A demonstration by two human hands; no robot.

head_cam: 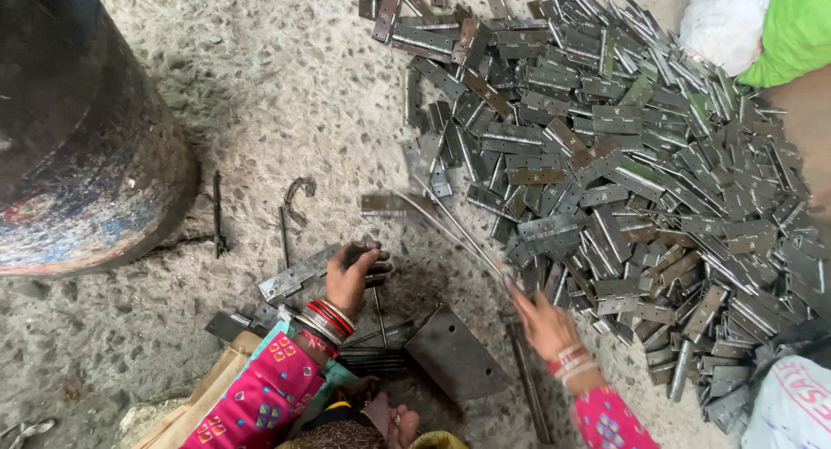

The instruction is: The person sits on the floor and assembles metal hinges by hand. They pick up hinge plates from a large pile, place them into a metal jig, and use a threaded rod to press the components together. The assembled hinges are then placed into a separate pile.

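Observation:
My left hand (353, 274) grips one end of a long grey metal hinge (299, 274) that lies on the concrete floor. My right hand (541, 321) pinches the near end of a thin metal rod (454, 226), which is blurred and slants up to the left over the floor. A large heap of grey metal hinges (623, 172) spreads across the floor just beyond and right of my right hand. Both wrists wear bangles and pink patterned sleeves.
A big dark metal drum (82, 129) stands at the left. A flat dark steel plate (454, 355) and a bundle of thin rods (372, 355) lie between my hands. A bent hook (296, 198) lies on the floor. White and green sacks (762, 25) sit top right.

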